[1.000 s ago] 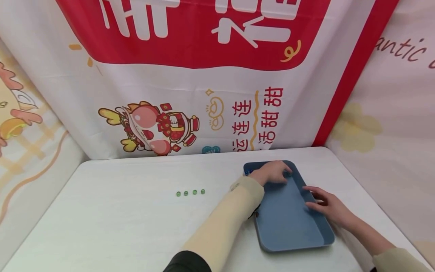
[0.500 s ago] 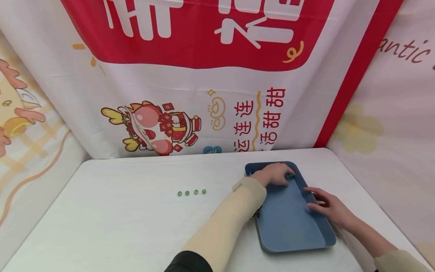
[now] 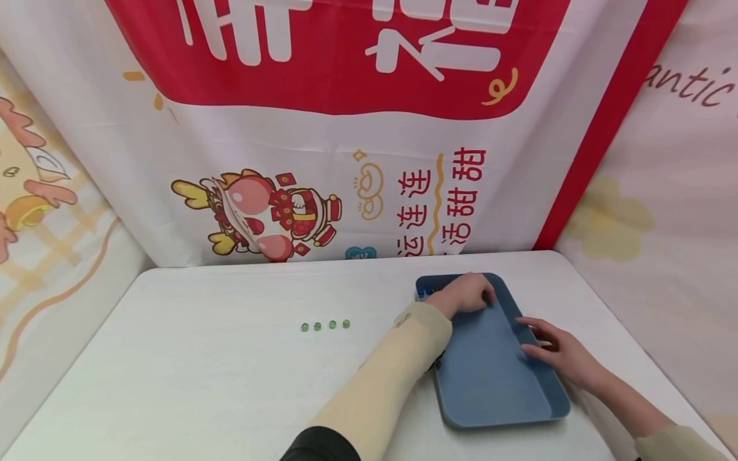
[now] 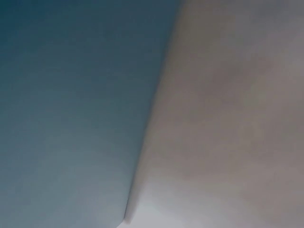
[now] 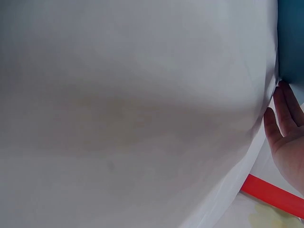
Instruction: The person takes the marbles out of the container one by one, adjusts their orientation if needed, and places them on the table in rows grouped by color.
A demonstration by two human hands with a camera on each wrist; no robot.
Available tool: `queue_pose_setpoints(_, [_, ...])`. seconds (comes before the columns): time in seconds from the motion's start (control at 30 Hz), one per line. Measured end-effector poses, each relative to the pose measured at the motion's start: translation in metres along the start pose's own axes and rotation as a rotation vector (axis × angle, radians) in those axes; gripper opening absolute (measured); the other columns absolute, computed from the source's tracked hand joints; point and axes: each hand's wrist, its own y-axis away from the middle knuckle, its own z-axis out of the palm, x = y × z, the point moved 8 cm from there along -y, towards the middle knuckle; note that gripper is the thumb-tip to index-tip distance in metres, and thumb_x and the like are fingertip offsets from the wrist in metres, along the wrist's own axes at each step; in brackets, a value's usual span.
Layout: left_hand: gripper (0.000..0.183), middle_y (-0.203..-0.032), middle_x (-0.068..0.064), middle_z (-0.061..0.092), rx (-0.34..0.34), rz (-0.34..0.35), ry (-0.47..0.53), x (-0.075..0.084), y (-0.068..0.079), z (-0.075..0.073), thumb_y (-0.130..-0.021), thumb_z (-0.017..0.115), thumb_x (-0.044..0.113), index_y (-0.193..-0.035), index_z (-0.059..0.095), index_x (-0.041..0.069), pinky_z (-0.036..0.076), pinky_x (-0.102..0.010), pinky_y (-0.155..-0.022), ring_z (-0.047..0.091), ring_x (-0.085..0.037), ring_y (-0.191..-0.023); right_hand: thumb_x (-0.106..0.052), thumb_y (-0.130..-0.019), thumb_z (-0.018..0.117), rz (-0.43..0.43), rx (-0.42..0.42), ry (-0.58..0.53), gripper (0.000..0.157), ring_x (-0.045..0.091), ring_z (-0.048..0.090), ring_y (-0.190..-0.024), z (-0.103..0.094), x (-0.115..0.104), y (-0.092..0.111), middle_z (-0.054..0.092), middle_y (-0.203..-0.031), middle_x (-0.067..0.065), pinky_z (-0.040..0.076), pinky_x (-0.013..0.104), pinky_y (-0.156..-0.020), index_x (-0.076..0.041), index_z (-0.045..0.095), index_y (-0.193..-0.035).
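Note:
My left hand (image 3: 468, 293) reaches across into the far end of a shallow blue tray (image 3: 492, 378), its fingers curled down by the tray's right wall. Its fingertips hide whatever lies between them, so I cannot tell whether they pinch anything. At the far left corner of the tray, several small dark blue beads (image 3: 425, 292) show beside my wrist. My right hand (image 3: 562, 349) rests its fairly straight fingers on the tray's right rim; in the right wrist view they reach the blue wall. Several green glass beads (image 3: 332, 325) lie in a row on the white table, left of the tray.
The white table (image 3: 190, 371) runs back to a hanging cloth (image 3: 277, 128) with red print. Another printed cloth (image 3: 680, 211) hangs at the right, near my right arm. My left sleeve (image 3: 392, 365) crosses over the tray's left rim.
My left hand's fingers have drawn in and curled more, with the hand slightly raised. A small green thing at its fingertips earlier is out of sight now. My right hand stays put.

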Motion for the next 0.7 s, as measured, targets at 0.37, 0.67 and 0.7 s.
queue_pose_setpoints(0.37, [0.016,-0.092,0.013,0.062,0.018,-0.015,0.0,0.002,0.008,-0.005,-0.089,0.068,0.007,-0.098,0.075,0.019,0.042,-0.014,-0.073,0.053,-0.001,-0.082,-0.021,-0.093,0.067,0.013,-0.008,0.001,0.056,0.048,0.052,-0.115,0.002,-0.001,0.002,0.045,-0.137,0.033,0.05,0.05,-0.087,-0.001,0.046,-0.14])
queue_pose_setpoints(0.67, [0.017,-0.092,0.012,0.062,0.066,0.0,0.074,0.003,0.016,-0.025,-0.091,0.065,0.006,-0.102,0.075,0.014,0.042,-0.013,-0.074,0.053,-0.001,-0.082,-0.021,-0.093,0.068,0.021,-0.011,0.004,0.056,0.049,0.051,-0.115,0.001,0.001,0.001,0.045,-0.137,0.033,0.05,0.051,-0.087,-0.001,0.046,-0.14])
queue_pose_setpoints(0.7, [0.018,-0.093,0.011,0.062,0.074,0.003,0.079,0.004,0.018,-0.027,-0.091,0.064,0.006,-0.103,0.075,0.014,0.042,-0.012,-0.074,0.053,0.0,-0.082,-0.021,-0.093,0.068,0.018,-0.011,0.006,0.056,0.05,0.051,-0.115,0.001,0.001,0.0,0.045,-0.137,0.033,0.05,0.051,-0.087,-0.001,0.046,-0.14])
